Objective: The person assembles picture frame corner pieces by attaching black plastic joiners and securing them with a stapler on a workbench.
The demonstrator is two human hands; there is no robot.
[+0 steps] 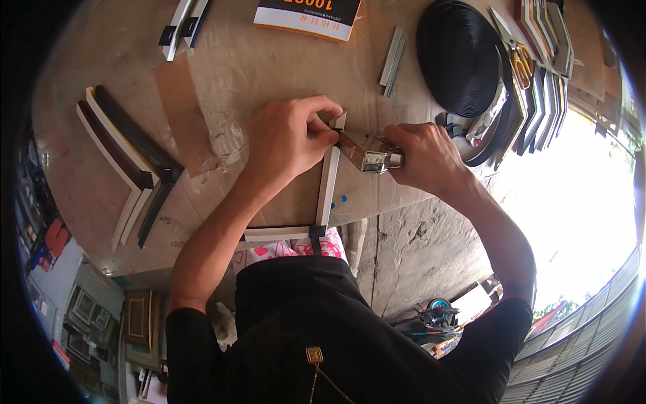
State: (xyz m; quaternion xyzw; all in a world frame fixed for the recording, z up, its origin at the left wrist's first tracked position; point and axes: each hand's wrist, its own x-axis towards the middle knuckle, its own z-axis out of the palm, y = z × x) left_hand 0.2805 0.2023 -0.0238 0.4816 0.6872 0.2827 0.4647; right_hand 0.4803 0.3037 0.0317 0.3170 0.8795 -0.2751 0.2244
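My right hand (424, 151) is closed around a shiny metal hand stapler (373, 161), its nose pointing left. The stapler's tip meets the upper part of a white frame strip (328, 185), beside my left fingertips. My left hand (289, 135) pinches the strip there with thumb and index finger; a small dark bit shows at the pinch, partly hidden. The strip runs toward me to a corner, where a black band (317, 232) wraps the joint. From that corner another white strip (279, 233) extends left along the table's near edge.
Several bent corner samples (134, 168) lie at left. A large black strap coil (457, 57), yellow-handled scissors (520, 64) and more moulding samples (542, 108) sit at far right. Beyond my hands are metal strips (392, 62) and an orange-black box (307, 19). Small blue bits (341, 200) lie beside the frame strip.
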